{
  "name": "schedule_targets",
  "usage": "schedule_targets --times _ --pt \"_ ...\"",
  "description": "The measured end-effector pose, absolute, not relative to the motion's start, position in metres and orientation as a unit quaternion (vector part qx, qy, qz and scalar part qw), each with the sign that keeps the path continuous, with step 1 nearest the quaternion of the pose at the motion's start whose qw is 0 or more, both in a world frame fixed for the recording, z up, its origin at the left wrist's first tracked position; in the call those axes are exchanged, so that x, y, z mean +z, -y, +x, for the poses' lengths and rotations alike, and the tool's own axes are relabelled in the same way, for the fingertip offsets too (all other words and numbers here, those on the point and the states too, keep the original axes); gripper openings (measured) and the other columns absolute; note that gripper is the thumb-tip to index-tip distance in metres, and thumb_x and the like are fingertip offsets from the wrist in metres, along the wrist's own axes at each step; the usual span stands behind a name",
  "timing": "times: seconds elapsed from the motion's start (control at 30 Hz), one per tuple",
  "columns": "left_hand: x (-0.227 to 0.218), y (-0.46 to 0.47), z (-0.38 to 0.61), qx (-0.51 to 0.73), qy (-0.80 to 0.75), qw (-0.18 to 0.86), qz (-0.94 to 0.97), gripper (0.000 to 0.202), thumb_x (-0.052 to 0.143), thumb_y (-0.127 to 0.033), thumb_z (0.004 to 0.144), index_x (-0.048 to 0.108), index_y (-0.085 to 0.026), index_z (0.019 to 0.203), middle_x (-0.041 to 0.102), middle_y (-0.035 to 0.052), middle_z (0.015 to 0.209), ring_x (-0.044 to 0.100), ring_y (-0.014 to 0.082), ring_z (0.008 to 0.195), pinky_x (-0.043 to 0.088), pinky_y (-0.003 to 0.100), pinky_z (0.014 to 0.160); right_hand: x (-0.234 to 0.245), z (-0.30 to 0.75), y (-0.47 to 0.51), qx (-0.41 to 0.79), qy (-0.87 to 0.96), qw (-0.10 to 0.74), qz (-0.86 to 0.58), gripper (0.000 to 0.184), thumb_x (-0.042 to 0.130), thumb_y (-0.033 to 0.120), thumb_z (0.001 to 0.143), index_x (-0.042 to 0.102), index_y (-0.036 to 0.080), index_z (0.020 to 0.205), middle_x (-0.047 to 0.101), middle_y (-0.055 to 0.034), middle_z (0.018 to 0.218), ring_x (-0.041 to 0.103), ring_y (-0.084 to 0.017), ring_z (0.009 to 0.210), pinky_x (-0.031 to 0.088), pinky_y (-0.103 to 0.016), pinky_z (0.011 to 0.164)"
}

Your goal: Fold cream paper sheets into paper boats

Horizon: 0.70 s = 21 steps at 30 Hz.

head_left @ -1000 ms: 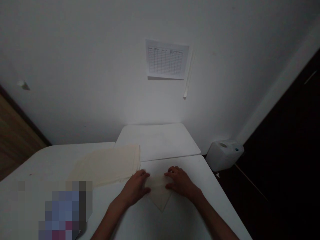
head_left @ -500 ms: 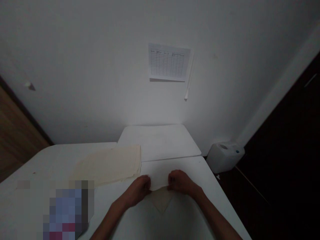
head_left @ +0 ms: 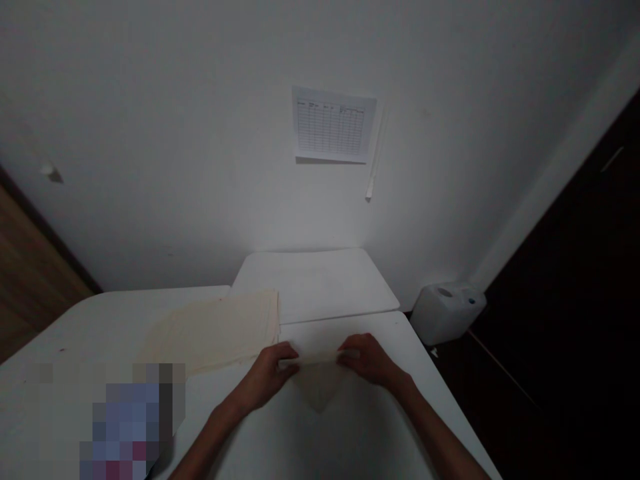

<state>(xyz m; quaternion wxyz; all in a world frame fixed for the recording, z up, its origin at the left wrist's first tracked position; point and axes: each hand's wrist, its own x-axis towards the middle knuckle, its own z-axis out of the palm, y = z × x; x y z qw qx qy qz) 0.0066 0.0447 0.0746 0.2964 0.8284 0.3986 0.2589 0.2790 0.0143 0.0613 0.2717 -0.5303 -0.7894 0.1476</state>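
Pinch grips closed, we hold the light, limp-looking cream sheet [head_left: 319,392] by its top fold with left hand [head_left: 270,375] and right hand [head_left: 373,360].

Wall chart [head_left: 333,125], white canister [head_left: 447,310]

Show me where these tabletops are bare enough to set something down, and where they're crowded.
Bare: the whole far table by the wall; the strip of the near table right of the right hand; the corner left of the cream stack. Crowded: the middle, where the left hand and right hand pinch the folded sheet beside that stack.
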Motion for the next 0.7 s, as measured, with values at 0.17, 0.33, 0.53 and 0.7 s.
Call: schedule_targets --times 0.17,0.33,0.53,0.7 --pt "0.085 -0.046 0.001 0.367 -0.332 0.189 0.848 0.013 0.049 -0.018 0.086 0.062 -0.019 0.088 0.064 0.0053 0.088 0.059 0.0188 0.085 0.048 0.032 0.076 0.081 0.273 -0.006 0.031 0.82 0.35 -0.453 0.015 0.054 0.02 0.093 0.07 0.022 0.092 0.069 -0.0042 0.087 0.057 -0.019 0.086 0.044 -0.03 0.078" --pt "0.062 -0.032 0.002 0.344 -0.306 0.015 0.888 0.037 0.049 -0.002 0.065 0.062 -0.019 0.095 0.064 0.0086 0.094 0.058 0.0233 0.087 0.051 0.039 0.076 0.059 0.27 0.009 -0.09 0.847 0.278 -0.445 0.015 0.055 0.013 0.09 0.067 0.022 0.092 0.066 -0.0042 0.088 0.053 -0.02 0.084 0.041 -0.034 0.08" --pt "0.028 -0.009 0.01 0.247 -0.328 -0.018 0.912 0.033 0.051 0.001 0.066 0.063 -0.019 0.09 0.068 0.0068 0.092 0.062 0.0237 0.087 0.054 0.041 0.082 0.022 0.272 0.026 -0.046 0.862 0.212 -0.458 0.014 0.063 0.01 0.083 0.065 0.022 0.09 0.067 -0.0019 0.09 0.055 -0.019 0.085 0.043 -0.03 0.078" --pt "0.015 -0.003 -0.002 0.278 -0.31 -0.038 0.908 0.025 0.046 -0.011 0.086 0.065 -0.019 0.099 0.071 0.0067 0.099 0.065 0.0231 0.093 0.056 0.04 0.084 0.021 0.278 0.038 0.008 0.854 0.226 -0.468 0.014 0.06 0.011 0.087 0.065 0.022 0.094 0.069 -0.0018 0.096 0.058 -0.017 0.087 0.044 -0.029 0.08"
